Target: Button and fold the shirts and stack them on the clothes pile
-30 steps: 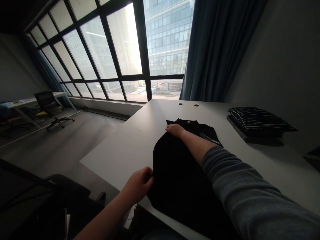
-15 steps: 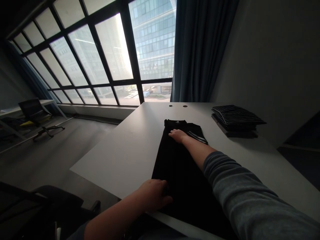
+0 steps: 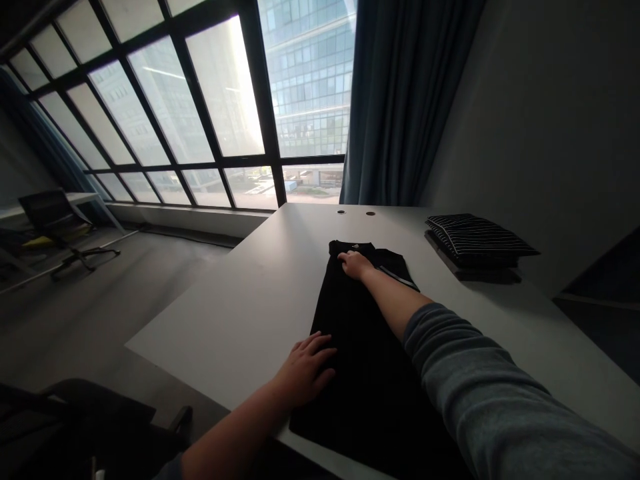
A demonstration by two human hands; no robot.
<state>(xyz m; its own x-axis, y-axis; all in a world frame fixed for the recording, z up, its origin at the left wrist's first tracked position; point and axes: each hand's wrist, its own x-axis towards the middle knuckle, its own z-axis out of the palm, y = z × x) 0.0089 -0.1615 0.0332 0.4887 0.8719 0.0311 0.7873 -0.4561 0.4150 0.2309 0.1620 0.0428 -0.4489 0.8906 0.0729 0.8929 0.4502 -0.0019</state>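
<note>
A long black shirt point(image 3: 360, 333) lies lengthwise on the white table, its neck end with a small pale label away from me. Pale stripes run across the part folded in at its upper right. Below the neck, my right hand point(image 3: 356, 265) rests on the fabric with its fingers laid out and nothing visibly gripped. My left hand point(image 3: 306, 370) is spread over the shirt's left edge nearer to me, fingers apart. The shirt's near end reaches the table's front edge, and my right forearm hides part of its right side.
The white table point(image 3: 215, 327) has two round cable holes at its far edge. A stack of folded dark clothes, with a striped one point(image 3: 480, 237) on top, sits at the right. Dark chairs point(image 3: 55, 220) stand at the left, and a blue curtain point(image 3: 410, 100) hangs beside the window.
My left hand has moved slightly forward from the shirt's near edge, and its fingers have spread from a curled shape. My right hand has shifted a little within the same spot near the neck.
</note>
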